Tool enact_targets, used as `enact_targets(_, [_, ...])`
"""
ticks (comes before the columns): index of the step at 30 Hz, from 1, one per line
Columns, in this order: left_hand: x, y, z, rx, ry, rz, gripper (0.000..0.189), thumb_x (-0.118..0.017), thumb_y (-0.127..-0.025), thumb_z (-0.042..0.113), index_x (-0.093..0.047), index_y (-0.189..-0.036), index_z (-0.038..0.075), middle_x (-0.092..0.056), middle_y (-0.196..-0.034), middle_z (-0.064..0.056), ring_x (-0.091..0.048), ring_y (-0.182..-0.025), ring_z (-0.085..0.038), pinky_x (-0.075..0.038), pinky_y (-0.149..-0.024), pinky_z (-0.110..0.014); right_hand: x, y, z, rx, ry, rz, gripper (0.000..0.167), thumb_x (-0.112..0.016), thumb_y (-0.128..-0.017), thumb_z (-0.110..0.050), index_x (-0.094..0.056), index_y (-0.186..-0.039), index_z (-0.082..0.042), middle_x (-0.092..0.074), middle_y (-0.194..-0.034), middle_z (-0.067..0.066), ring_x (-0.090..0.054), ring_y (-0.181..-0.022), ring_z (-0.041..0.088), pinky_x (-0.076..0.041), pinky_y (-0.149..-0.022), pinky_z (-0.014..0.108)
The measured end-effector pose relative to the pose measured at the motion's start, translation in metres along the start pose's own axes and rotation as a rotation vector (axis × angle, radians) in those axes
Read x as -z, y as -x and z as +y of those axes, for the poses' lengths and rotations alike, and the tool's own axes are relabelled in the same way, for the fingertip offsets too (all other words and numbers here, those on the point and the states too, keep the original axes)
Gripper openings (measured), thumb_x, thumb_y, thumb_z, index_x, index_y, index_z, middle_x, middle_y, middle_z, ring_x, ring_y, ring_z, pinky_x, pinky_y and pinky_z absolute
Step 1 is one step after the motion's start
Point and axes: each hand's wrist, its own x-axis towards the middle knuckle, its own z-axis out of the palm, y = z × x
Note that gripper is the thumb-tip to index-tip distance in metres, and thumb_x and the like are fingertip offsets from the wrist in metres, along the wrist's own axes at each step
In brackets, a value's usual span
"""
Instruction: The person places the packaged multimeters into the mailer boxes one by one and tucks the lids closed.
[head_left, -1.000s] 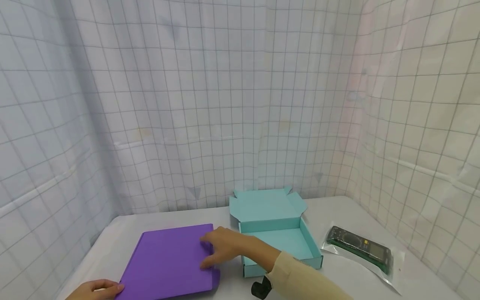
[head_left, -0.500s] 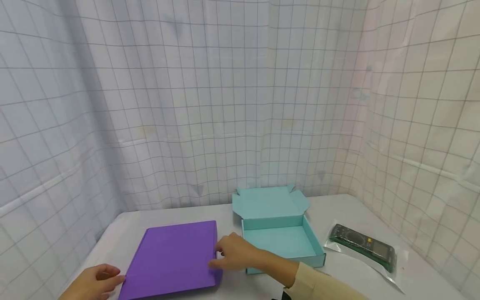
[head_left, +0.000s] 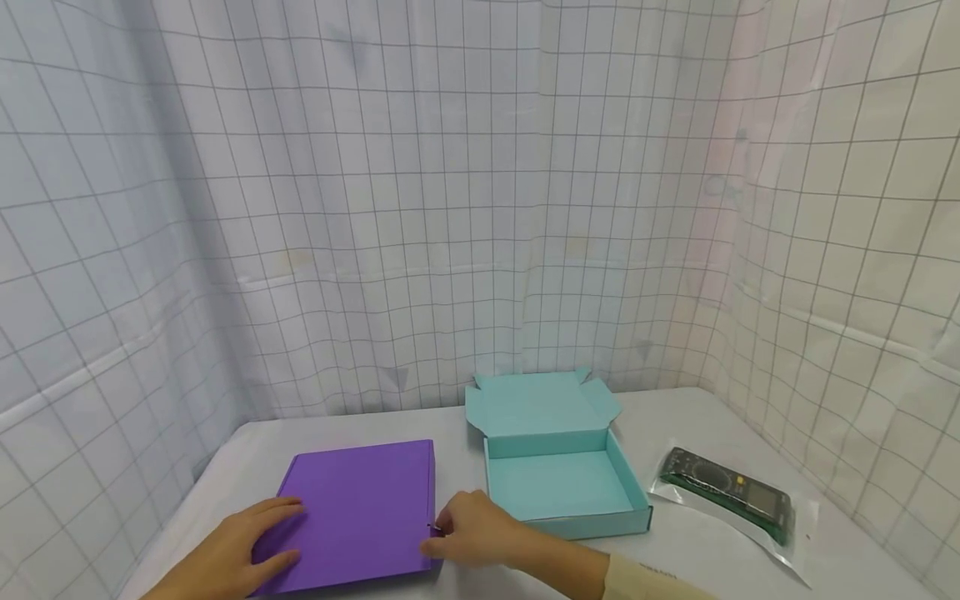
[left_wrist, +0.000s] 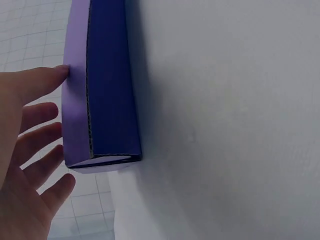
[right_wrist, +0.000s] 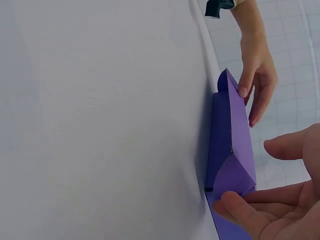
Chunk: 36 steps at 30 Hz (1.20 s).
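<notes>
The purple cardboard box (head_left: 363, 512) lies at the left of the table, lid down, with a front flap (right_wrist: 237, 172) sticking out of line at its right front corner. My left hand (head_left: 240, 542) rests on the lid's left side with fingers spread. In the left wrist view its thumb touches the lid near the front edge. At the box's right side my right hand (head_left: 476, 525) has its fingers curled at the edge by that corner. In the right wrist view these fingers touch the corner flap, while the thumb stands apart from it.
Right of the purple box stands a light-blue box (head_left: 566, 527) with its lid folded back. Farther right lies a multimeter (head_left: 727, 487) in a clear plastic bag. A gridded white curtain (head_left: 465, 208) surrounds the white table (head_left: 352, 425).
My left hand has moved from the box's front left corner onto the lid. My right hand has slid from the lid's right edge toward the front right corner, its fingers curling more.
</notes>
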Motion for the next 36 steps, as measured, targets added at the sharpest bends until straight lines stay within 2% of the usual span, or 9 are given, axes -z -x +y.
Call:
enact_targets(3, [-0.004,0.003,-0.002,-0.001,0.009,-0.015,0.049,-0.092,-0.075,0.022,-0.075,-0.116,0.002,-0.071,-0.121,-0.006,-0.065,-0.114,-0.014,-0.020,-0.102,-0.001,-0.004,0.002,0.003,-0.037,-0.053,0.015,0.027,-0.083,-0.086,-0.023,-0.079,-0.090,0.002,-0.068,-0.073,-0.006,-0.056,-0.071,0.006,-0.050,-0.065,0.026])
enact_targets(7, [-0.006,0.004,-0.005,0.007,0.037,0.012,0.048,-0.093,-0.073,0.021,-0.077,-0.115,0.002,-0.071,-0.122,-0.003,-0.064,-0.115,-0.011,-0.023,-0.101,-0.001,-0.011,0.003,0.007,-0.072,-0.119,0.036,0.025,-0.082,-0.088,-0.019,-0.077,-0.093,0.005,-0.069,-0.074,-0.002,-0.059,-0.072,0.008,-0.052,-0.067,0.028])
enact_targets(11, [-0.007,0.004,-0.005,-0.003,0.058,0.037,0.049,-0.094,-0.072,0.019,-0.077,-0.114,0.000,-0.072,-0.122,-0.004,-0.064,-0.116,-0.010,-0.025,-0.102,-0.002,-0.018,0.001,0.010,-0.061,-0.159,0.065,0.021,-0.080,-0.090,-0.018,-0.078,-0.089,0.003,-0.068,-0.067,-0.001,-0.058,-0.063,0.009,-0.050,-0.058,0.026])
enact_targets(14, [-0.007,0.004,-0.004,0.012,0.069,0.034,0.049,-0.094,-0.072,0.019,-0.077,-0.114,0.000,-0.072,-0.121,-0.004,-0.063,-0.116,-0.009,-0.025,-0.101,-0.002,-0.022,-0.002,0.011,-0.032,-0.176,0.085,0.019,-0.080,-0.090,-0.017,-0.078,-0.084,0.001,-0.067,-0.063,-0.001,-0.057,-0.058,0.008,-0.047,-0.052,0.023])
enact_targets(18, [-0.005,0.003,-0.003,0.045,0.070,-0.001,0.046,-0.093,-0.075,0.022,-0.078,-0.113,0.001,-0.072,-0.121,-0.006,-0.064,-0.116,-0.012,-0.024,-0.100,-0.001,-0.025,-0.004,0.012,-0.036,-0.224,0.104,0.018,-0.081,-0.090,-0.012,-0.077,-0.081,0.003,-0.067,-0.061,0.000,-0.060,-0.057,0.009,-0.051,-0.055,0.023])
enact_targets(23, [-0.001,-0.001,-0.002,0.089,0.063,-0.067,0.044,-0.092,-0.076,0.025,-0.079,-0.110,0.000,-0.071,-0.119,-0.010,-0.065,-0.114,-0.019,-0.024,-0.099,0.000,-0.027,-0.005,0.010,-0.089,-0.294,0.105,0.015,-0.082,-0.088,-0.008,-0.076,-0.081,0.004,-0.067,-0.061,0.002,-0.065,-0.057,0.013,-0.055,-0.056,0.027])
enact_targets(29, [0.006,-0.009,0.001,0.170,0.081,-0.188,0.043,-0.089,-0.081,0.028,-0.078,-0.110,-0.002,-0.070,-0.123,-0.010,-0.066,-0.112,-0.035,-0.040,-0.095,-0.011,-0.022,-0.005,0.003,-0.166,-0.412,0.078,0.013,-0.079,-0.089,-0.002,-0.073,-0.082,0.006,-0.069,-0.069,0.007,-0.071,-0.062,0.021,-0.060,-0.058,0.031])
enact_targets(34, [0.011,-0.012,0.002,0.195,0.097,-0.228,0.044,-0.088,-0.082,0.029,-0.078,-0.111,-0.003,-0.070,-0.125,-0.009,-0.064,-0.114,-0.038,-0.039,-0.095,-0.010,-0.019,-0.004,-0.003,-0.212,-0.468,0.059,0.012,-0.077,-0.091,0.000,-0.071,-0.083,0.007,-0.069,-0.072,0.010,-0.073,-0.066,0.024,-0.061,-0.060,0.032])
enact_targets(36, [0.013,-0.013,0.003,0.207,0.105,-0.256,0.045,-0.087,-0.083,0.029,-0.077,-0.113,-0.004,-0.069,-0.126,-0.010,-0.063,-0.116,-0.041,-0.043,-0.095,-0.015,-0.019,-0.003,-0.005,-0.228,-0.483,0.057,0.011,-0.076,-0.091,0.001,-0.071,-0.083,0.007,-0.070,-0.072,0.011,-0.073,-0.066,0.024,-0.061,-0.060,0.032])
